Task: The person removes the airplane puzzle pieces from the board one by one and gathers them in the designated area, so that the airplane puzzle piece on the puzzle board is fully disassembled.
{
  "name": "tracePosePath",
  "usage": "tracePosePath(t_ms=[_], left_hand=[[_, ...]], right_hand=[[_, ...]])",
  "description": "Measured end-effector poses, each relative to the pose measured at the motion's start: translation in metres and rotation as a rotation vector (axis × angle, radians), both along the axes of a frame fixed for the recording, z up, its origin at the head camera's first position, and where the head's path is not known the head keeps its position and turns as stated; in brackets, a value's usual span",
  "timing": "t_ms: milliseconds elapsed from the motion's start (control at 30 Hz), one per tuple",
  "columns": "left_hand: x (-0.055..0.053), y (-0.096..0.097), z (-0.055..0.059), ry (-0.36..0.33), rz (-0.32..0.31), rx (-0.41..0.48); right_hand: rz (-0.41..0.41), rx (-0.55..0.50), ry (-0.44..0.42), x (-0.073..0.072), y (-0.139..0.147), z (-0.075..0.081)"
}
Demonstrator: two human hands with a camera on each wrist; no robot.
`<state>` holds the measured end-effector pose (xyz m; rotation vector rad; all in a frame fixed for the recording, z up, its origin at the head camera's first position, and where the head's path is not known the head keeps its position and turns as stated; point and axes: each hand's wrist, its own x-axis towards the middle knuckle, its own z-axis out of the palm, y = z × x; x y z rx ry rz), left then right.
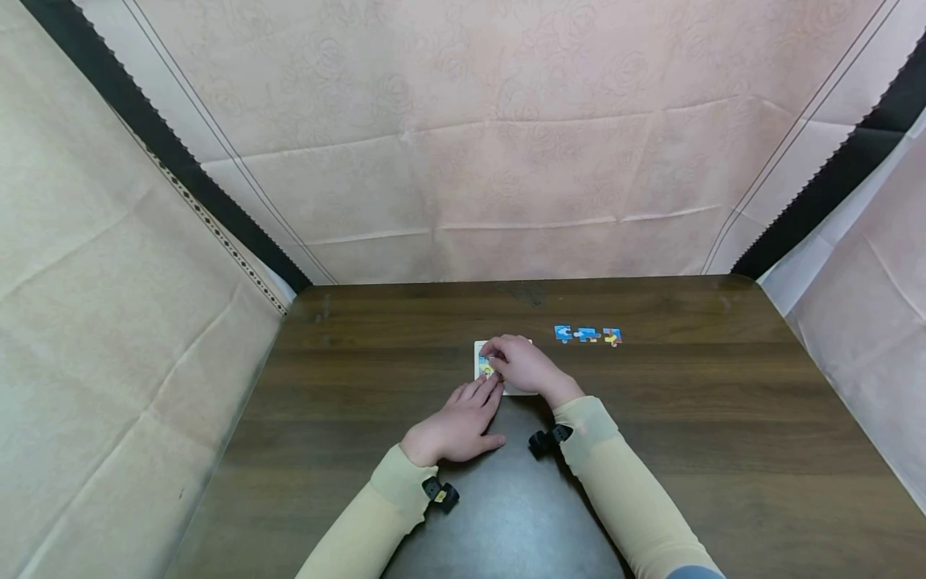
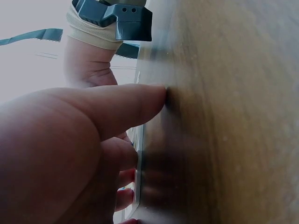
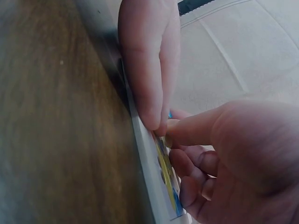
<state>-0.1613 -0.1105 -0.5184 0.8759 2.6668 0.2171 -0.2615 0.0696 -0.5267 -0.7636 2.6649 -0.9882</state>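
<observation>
A small puzzle board (image 1: 477, 359) with a pale rim lies on the table, its picture partly covered by both hands. My left hand (image 1: 463, 422) rests on its near left edge with fingers stretched out; its thumb (image 2: 135, 100) reaches sideways to the table top. Over the board, my right hand (image 1: 526, 366) has its thumb and fingers curled together, pinching a puzzle piece, of which a bit of blue (image 3: 170, 115) peeks out beside the fingertips. Yellow and blue fitted pieces (image 3: 166, 172) show inside the frame below the right fingers.
Three loose puzzle pieces, a blue one (image 1: 563, 333), a blue and yellow one (image 1: 587, 334) and a multicoloured one (image 1: 612, 336), lie in a row to the board's right. Pale cloth (image 1: 506, 177) hangs behind the brown wooden table (image 1: 687, 450).
</observation>
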Motion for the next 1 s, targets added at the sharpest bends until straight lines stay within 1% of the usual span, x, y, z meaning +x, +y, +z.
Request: tracePosePath(t_ms=[267,600,800,1000], left_hand=[[0.0,0.0005,-0.0007,0.009,-0.004,0.0],[-0.0011,0.0013,-0.0011,0.0,0.009,-0.011],[-0.0013,0.0006,0.0,-0.006,0.008,-0.005],[-0.0002,0.0009,0.0025,-0.009,0.005,0.02]], right_hand=[[0.004,0.002,-0.008,-0.0004,0.0004,-0.0003],[0.004,-0.017,-0.011,-0.0014,0.0004,-0.0008],[0.01,-0.03,-0.011,-0.0004,0.0001,0.0022],[0.009,-0.04,-0.006,0.0002,0.0008,0.0032]])
